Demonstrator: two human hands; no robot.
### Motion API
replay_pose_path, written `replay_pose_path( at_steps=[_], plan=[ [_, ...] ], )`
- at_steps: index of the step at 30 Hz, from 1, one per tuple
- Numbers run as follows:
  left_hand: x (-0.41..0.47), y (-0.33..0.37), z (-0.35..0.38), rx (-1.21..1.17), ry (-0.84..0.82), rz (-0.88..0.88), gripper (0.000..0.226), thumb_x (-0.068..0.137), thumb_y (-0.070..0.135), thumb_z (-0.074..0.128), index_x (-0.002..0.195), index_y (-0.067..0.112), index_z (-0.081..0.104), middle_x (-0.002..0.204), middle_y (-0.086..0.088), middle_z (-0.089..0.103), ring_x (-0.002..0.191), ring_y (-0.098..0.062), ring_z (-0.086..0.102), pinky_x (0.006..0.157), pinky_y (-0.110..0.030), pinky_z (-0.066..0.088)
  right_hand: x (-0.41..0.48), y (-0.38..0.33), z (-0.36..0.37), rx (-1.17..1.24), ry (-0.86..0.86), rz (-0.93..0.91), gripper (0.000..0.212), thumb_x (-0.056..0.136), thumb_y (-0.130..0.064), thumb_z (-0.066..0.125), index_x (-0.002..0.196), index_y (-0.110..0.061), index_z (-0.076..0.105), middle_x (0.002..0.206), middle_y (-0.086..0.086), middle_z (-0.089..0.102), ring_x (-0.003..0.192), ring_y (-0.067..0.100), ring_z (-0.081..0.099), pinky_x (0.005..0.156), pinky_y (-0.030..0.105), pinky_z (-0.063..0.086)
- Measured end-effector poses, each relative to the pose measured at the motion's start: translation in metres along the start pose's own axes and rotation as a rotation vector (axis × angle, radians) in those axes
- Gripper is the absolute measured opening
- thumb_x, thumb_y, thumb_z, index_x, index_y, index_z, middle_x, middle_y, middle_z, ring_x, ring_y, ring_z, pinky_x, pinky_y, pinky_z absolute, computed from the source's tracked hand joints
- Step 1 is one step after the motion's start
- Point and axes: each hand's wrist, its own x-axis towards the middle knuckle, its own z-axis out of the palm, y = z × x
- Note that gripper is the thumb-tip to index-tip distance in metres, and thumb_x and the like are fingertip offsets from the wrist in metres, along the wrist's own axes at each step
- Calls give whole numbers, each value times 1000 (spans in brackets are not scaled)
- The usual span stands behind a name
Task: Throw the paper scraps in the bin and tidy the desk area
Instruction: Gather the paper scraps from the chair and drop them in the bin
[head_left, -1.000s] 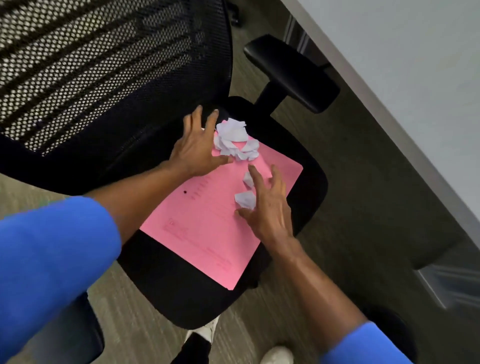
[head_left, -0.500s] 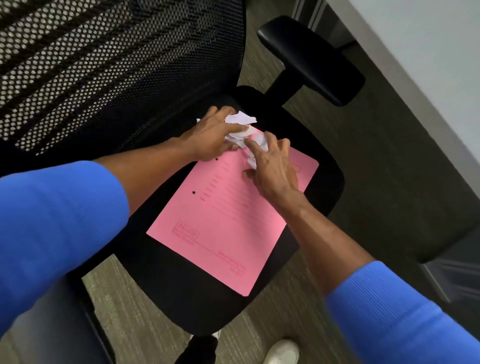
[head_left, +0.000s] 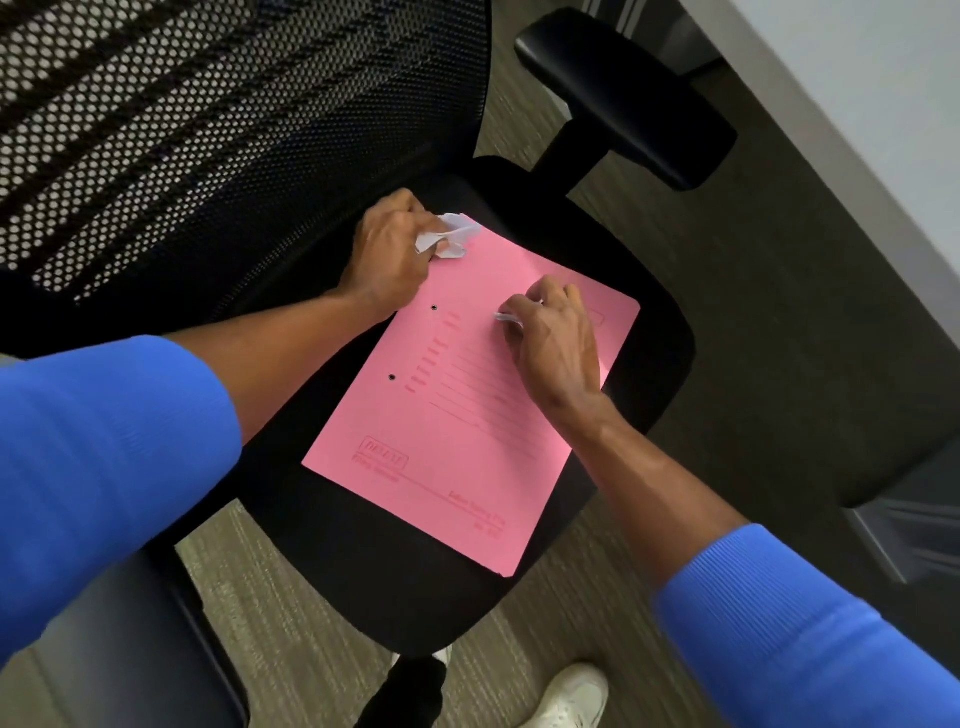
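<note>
A pink folder (head_left: 457, 415) lies flat on the black seat (head_left: 363, 571) of an office chair. At the folder's far corner my left hand (head_left: 389, 249) is closed around a bunch of crumpled white paper scraps (head_left: 449, 236), which stick out past my fingers. My right hand (head_left: 553, 338) rests on the middle of the folder with its fingers curled over a small white scrap (head_left: 506, 318); only the scrap's edge shows. No bin is in view.
The chair's mesh backrest (head_left: 208, 130) rises at the left and its armrest (head_left: 623, 93) juts out at the upper right. A grey desk edge (head_left: 831, 130) runs along the right. Carpet floor and my white shoe (head_left: 571, 696) are below.
Both hands gathered the loose scraps: the left hand closed around the pile at the folder's corner, and the right hand swept up the smaller pieces and drew back toward the folder's middle.
</note>
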Motion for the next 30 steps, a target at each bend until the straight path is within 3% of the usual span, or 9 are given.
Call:
replay_pose_path(
  at_steps=[2,5,8,11,14,18,22,26,30],
  plan=[
    [-7,6,-2,-13,29,-2,30,96,12,71,125,11,79,112,-17,69,107,-34,66,97,-42,52,-10,4,0,25,21,29,22,101,-17,67,119,-11,76,112,8,61,98,22,50,73,33,38],
    [-22,23,-5,-45,59,9,29,96,14,71,123,12,80,108,-15,68,104,-32,66,94,-46,54,-33,12,-1,90,71,76,19,95,-16,75,113,-12,79,105,6,61,99,24,56,73,34,46],
    [-41,48,-2,-79,67,40,27,97,15,70,122,12,81,106,-14,67,101,-30,65,89,-43,54,-59,22,-3,189,111,138,21,92,-17,78,113,-15,79,106,3,61,101,22,59,78,38,58],
    [-63,75,10,-101,53,74,26,98,8,69,121,11,80,103,-12,67,99,-28,63,83,-38,51,-87,35,-6,235,164,204,19,93,-19,78,112,-18,79,107,-1,62,100,18,59,79,37,58],
    [-87,105,29,-121,4,118,29,98,3,69,124,10,79,102,-11,65,97,-26,61,76,-28,45,-115,49,-13,261,230,284,16,96,-24,75,110,-20,80,107,-1,63,99,17,61,79,35,56],
    [-120,141,58,-159,-70,163,30,98,2,69,126,9,77,104,-10,64,99,-25,60,77,-37,54,-154,71,-23,294,308,396,15,94,-25,77,108,-21,82,102,-1,65,93,17,64,76,30,53],
    [-153,173,88,-204,-128,179,28,97,3,68,122,13,79,101,-6,62,97,-24,60,76,-29,43,-197,98,-28,346,330,517,18,92,-16,78,109,-17,83,100,6,66,89,25,68,78,40,57],
    [-186,203,122,-248,-233,227,30,95,5,71,121,17,80,98,-3,63,91,-21,63,76,-28,46,-245,127,-29,331,318,650,21,90,-15,78,110,-19,83,90,11,66,84,27,66,74,30,47],
    [-216,232,158,-267,-339,257,30,93,2,72,117,18,82,96,-4,66,88,-19,67,77,-23,47,-293,161,-27,330,317,742,12,87,-14,79,98,-11,83,79,15,75,76,33,70,71,37,55]
  ],
)
